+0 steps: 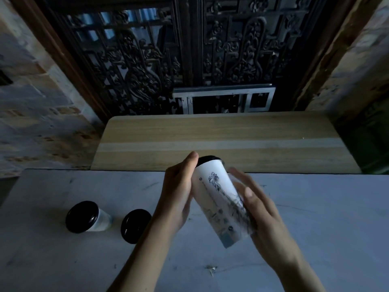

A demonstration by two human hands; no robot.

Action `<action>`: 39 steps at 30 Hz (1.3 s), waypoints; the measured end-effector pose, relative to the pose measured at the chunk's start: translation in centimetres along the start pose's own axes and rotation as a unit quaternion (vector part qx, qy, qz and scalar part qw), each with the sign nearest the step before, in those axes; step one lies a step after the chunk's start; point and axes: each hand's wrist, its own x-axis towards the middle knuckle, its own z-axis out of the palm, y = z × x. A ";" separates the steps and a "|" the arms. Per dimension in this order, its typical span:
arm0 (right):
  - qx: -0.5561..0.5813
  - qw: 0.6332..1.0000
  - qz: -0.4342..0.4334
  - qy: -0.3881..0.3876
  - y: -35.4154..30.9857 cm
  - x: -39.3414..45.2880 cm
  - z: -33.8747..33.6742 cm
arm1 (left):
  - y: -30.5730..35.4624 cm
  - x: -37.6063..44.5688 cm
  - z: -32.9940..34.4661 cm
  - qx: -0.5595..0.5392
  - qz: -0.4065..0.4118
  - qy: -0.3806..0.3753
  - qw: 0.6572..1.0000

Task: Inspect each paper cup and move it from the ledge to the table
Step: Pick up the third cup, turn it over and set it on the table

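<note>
A tall white paper cup (219,199) with a black lid and a dark ink drawing is held tilted above the grey table (63,260), lid pointing away from me. My left hand (179,192) grips its left side near the lid. My right hand (263,209) cups its right side and base, slightly blurred. Two more black-lidded cups stand on the table at the left: one (84,217) further left, the other (134,225) partly behind my left forearm. The wooden ledge (210,133) beyond the table carries no cups.
A dark carved wooden screen (147,60) rises behind the ledge, with a small metal frame (223,100) at its foot. Stone walls flank both sides. The table's far edge meets the ledge.
</note>
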 end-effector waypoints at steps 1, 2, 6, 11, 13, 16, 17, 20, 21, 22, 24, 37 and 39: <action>-0.009 1.000 -0.025 -0.007 -0.3 -0.3 -0.3 | -0.1 0.0 -0.1 -0.022 -0.023 0.004 0.999; -0.026 0.998 -0.056 -0.020 -0.7 -0.6 -0.4 | -0.1 0.0 -0.1 -0.049 -0.041 0.003 0.998; -0.172 0.966 -0.189 -0.051 -1.5 -1.2 -0.1 | -0.8 -0.1 -0.1 -0.154 -0.101 -0.002 0.983; -0.198 0.946 -0.255 0.024 -1.9 -0.3 0.5 | -1.5 -0.8 0.5 -0.212 -0.178 -0.085 0.957; -0.166 0.950 -0.261 0.050 -2.2 0.3 0.4 | -1.7 -1.2 1.0 -0.183 -0.183 -0.087 0.962; -0.101 0.965 -0.225 0.087 -2.9 1.5 0.1 | -1.5 -1.6 1.8 -0.200 -0.194 -0.095 0.956; -0.086 0.969 -0.210 0.097 -3.2 1.9 0.0 | -1.7 -1.6 1.9 -0.215 -0.196 -0.106 0.951; -0.077 0.975 -0.179 0.110 -3.7 3.1 -0.3 | -2.4 -2.0 2.1 -0.263 -0.220 -0.120 0.932; -0.075 0.976 -0.174 0.106 -3.8 3.5 -0.4 | -2.6 -2.2 2.2 -0.283 -0.224 -0.123 0.925; -0.071 0.978 -0.170 0.098 -3.8 3.9 -0.4 | -2.8 -2.4 2.4 -0.297 -0.230 -0.121 0.919; -0.058 0.982 -0.159 0.087 -3.9 4.6 -0.5 | -3.2 -2.7 2.7 -0.324 -0.241 -0.111 0.908; -0.051 0.983 -0.153 0.082 -3.1 4.8 -1.0 | -3.8 -2.7 2.8 -0.351 -0.237 -0.082 0.902; -0.084 0.981 -0.157 0.079 -2.9 4.5 -1.6 | -3.9 -2.4 2.6 -0.318 -0.230 -0.070 0.917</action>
